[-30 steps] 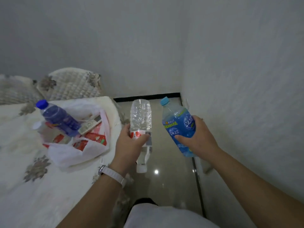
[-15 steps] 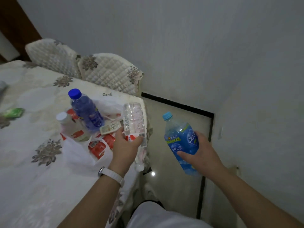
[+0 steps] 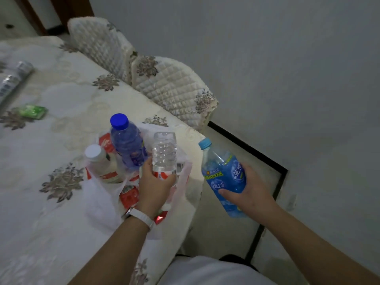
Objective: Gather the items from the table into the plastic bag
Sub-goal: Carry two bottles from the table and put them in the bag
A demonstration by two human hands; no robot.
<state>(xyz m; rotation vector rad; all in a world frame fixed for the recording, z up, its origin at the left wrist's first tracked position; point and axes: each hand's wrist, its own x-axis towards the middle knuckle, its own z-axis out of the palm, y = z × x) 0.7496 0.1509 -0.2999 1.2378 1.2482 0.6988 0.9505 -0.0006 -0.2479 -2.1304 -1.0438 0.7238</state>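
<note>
The table (image 3: 51,140) is bearing the bag (image 3: 98,202), lying open under the left hand (image 3: 156,188), which is curling round an inverted clear bottle (image 3: 164,155). The right hand (image 3: 253,192), off the table's edge, is gripping a tilted blue bottle (image 3: 224,173) at its middle.

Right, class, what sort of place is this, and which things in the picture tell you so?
Probably a dining corner in a home. A table under a cream embroidered cloth stands near a plain wall, two chairs in quilted floral covers sit against it, and drink bottles stand in a plastic bag.
</note>
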